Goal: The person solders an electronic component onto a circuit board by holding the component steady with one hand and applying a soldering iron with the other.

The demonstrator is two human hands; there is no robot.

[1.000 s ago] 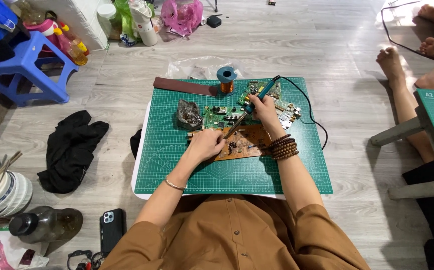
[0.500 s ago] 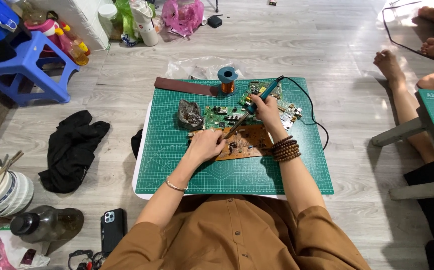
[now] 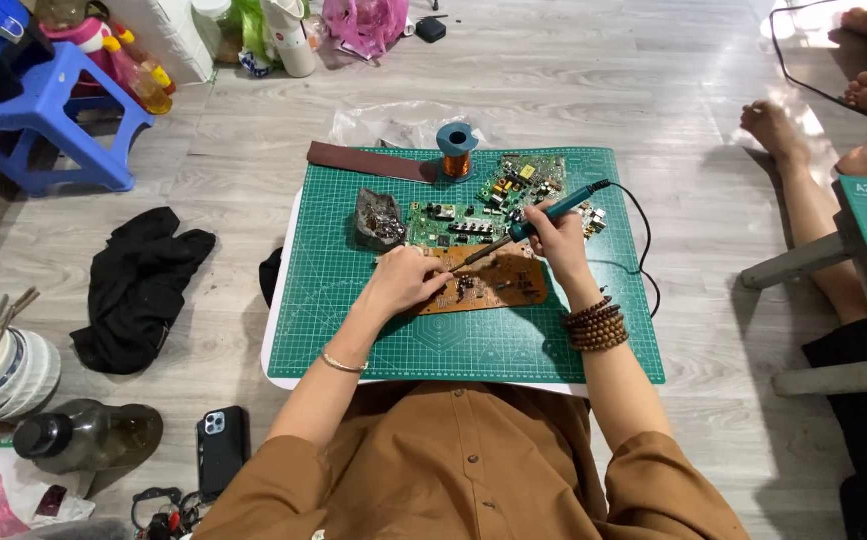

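2 hands, 1 soldering iron, 3 circuit boards on a green mat.

Right hand point(image 3: 551, 228) has its grip closed around the soldering iron point(image 3: 544, 213), tip down on the brown board point(image 3: 489, 282); left hand point(image 3: 406, 281) presses that board flat, grip closed on nothing. 2 green boards point(image 3: 459, 222) lie just behind, beside 1 copper wire spool point(image 3: 456, 151), all on the cutting mat point(image 3: 354, 330).
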